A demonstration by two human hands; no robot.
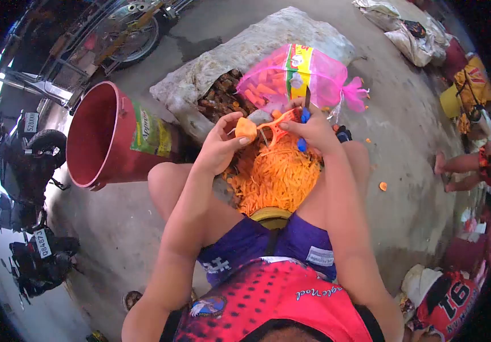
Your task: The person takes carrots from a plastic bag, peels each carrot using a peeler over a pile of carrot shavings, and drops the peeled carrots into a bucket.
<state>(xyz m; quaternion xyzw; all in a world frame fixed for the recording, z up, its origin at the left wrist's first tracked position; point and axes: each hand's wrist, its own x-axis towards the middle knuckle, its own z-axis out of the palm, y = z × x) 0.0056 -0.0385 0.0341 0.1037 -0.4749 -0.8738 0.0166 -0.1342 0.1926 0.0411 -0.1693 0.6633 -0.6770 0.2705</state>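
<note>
My left hand (216, 147) is closed on a short, thick carrot piece (246, 129), held between thumb and fingers. In my right hand (318, 132) is an orange peeler (280, 126), its head facing the carrot across a small gap. Blue bits (305, 115) show at the right fingers, and a dark narrow thing sticks up beside them; I cannot make out what it is. Below both hands, between my legs, a heap of orange carrot shreds (280, 179) rises from a container with a yellow rim (271, 214).
Beyond my hands, a pink mesh bag (268, 68) of carrots leans on a large pale sack (257, 43) with brown, lumpy contents at its opening. A red bucket (94, 134) lies tipped to the left. Motorcycles (34, 154) stand farther left; other people (462, 165) sit at right.
</note>
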